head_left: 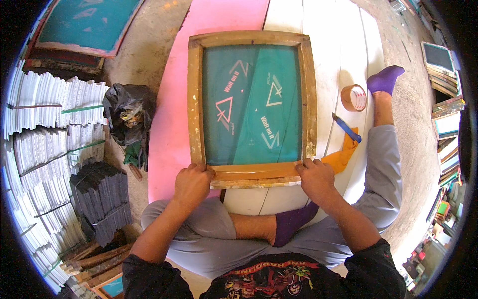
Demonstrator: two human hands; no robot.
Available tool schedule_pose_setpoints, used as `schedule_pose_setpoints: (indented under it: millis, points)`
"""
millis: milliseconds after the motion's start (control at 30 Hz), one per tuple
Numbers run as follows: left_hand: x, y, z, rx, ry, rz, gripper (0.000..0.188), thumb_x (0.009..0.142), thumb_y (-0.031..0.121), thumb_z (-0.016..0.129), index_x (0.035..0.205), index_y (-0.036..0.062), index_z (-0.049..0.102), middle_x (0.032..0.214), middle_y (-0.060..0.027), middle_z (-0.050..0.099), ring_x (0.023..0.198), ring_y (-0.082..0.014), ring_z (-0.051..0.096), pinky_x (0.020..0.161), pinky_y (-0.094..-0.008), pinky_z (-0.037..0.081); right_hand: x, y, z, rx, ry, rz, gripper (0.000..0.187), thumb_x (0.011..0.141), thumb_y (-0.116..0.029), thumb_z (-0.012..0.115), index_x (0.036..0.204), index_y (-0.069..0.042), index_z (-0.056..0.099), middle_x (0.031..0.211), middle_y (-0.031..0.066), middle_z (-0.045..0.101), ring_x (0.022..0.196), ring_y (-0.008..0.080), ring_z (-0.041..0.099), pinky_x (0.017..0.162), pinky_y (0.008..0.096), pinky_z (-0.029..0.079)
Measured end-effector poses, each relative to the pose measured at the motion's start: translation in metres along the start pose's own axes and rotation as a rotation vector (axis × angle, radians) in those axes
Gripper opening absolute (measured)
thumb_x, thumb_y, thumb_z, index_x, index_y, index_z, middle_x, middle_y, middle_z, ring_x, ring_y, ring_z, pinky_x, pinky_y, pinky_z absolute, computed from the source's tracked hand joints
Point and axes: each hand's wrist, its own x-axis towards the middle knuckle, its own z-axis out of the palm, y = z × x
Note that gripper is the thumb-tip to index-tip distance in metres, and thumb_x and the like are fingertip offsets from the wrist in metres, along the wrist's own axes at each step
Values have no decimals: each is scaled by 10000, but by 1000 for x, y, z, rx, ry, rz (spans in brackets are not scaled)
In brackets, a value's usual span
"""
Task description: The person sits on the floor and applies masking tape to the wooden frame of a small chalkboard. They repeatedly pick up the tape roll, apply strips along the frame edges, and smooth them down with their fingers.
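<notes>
A wooden screen-printing frame with teal mesh lies on a pink and white board in front of me. Pale triangle shapes and lettering show in the mesh. A strip of brown tape runs along the frame's near bar. My left hand is closed at the strip's left end, by the near left corner. At the near right corner my right hand is closed on its other end. The fingertips of both hands are partly hidden.
On the white boards to the right sit a roll of brown tape, a blue cutter knife and an orange cloth. Bundled stacks and a black plastic bag stand at left. More frames line the far right.
</notes>
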Motion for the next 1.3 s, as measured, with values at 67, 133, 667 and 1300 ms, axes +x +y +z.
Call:
schedule_pose_setpoints:
  millis: [67,133,667,1300]
  points:
    - [2,1,-1,29,-40,-4,245,832,73,641,1022,166,766,940,-108,704,925,-305,705,776,-448,583,1,-3,-1,-15,-22,17,201,871,-153,612,1000,-55,731,996,112,698,933,288,704,724,461,553]
    - [2,1,-2,25,-62,-1,238,828,74,645,1014,165,763,949,-109,709,934,-304,709,776,-445,586,3,-5,-2,-23,-56,31,202,876,-158,610,994,-54,736,988,114,700,923,286,706,724,463,551]
    - [14,8,-7,140,-155,15,136,795,106,695,899,114,783,862,-140,736,834,-306,742,717,-450,592,22,-14,-9,-44,-235,134,184,874,-161,626,886,-67,784,950,151,743,922,305,738,753,492,570]
    - [18,16,-11,196,-179,27,126,842,132,675,846,72,786,923,-115,741,896,-275,736,729,-417,578,27,-24,-10,-121,-293,137,183,892,-158,634,927,-63,787,990,126,724,937,285,731,767,476,554]
